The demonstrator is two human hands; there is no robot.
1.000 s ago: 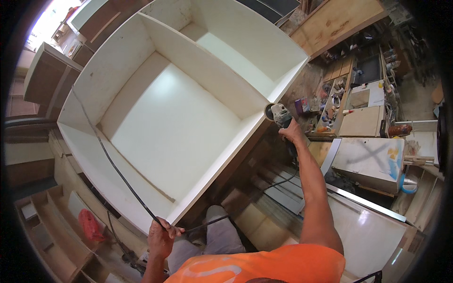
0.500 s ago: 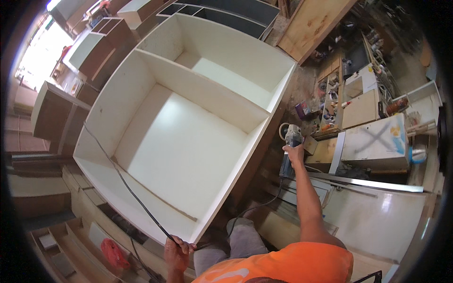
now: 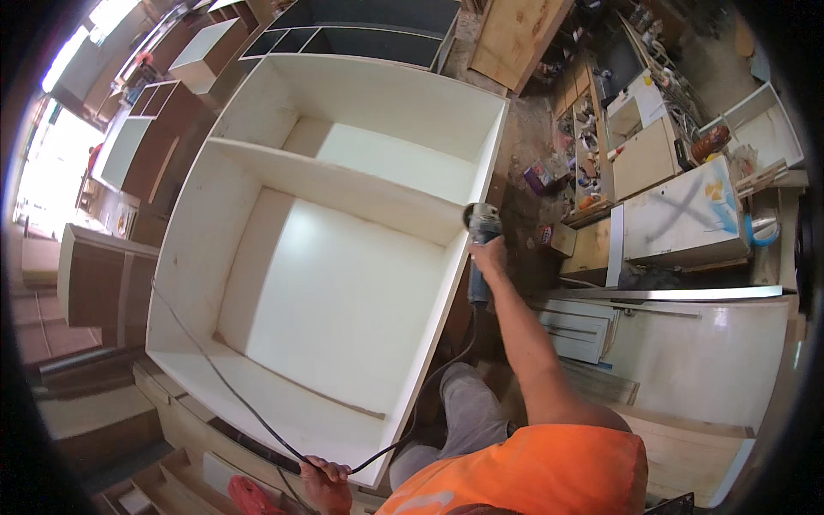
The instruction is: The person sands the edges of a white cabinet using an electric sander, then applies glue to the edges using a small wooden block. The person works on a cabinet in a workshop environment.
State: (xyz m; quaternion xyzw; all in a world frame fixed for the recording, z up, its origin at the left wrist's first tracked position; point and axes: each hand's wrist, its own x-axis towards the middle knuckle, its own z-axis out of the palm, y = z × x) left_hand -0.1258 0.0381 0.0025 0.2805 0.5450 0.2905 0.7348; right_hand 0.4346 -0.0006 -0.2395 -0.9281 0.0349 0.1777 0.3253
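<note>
A large white open cabinet (image 3: 335, 326) with one divider (image 3: 360, 189) fills the middle. My right hand (image 3: 487, 256) is closed on an angle grinder (image 3: 485, 225), whose disc end is at the cabinet's right edge, by the divider's end. I cannot tell whether it touches the wood. My left hand (image 3: 326, 476) grips a black cord (image 3: 239, 395) at the cabinet's lower edge; the cord lies across the cabinet's left compartment wall and loops up toward the grinder. My grey-clad legs are below the cabinet's lower right corner.
Other cabinets (image 3: 137, 142) stand at the left and a dark shelf unit (image 3: 369, 26) behind. A plywood board (image 3: 511, 39), cluttered benches (image 3: 639, 150) and a marked white box (image 3: 674, 215) are at the right, with panels (image 3: 704, 352) below. A red bag (image 3: 249, 498) lies lower left.
The view has turned, so the cabinet sits more upright. My right hand first took the grinder away from the cabinet's edge, then brought it back to it. My left hand still grips the cord.
</note>
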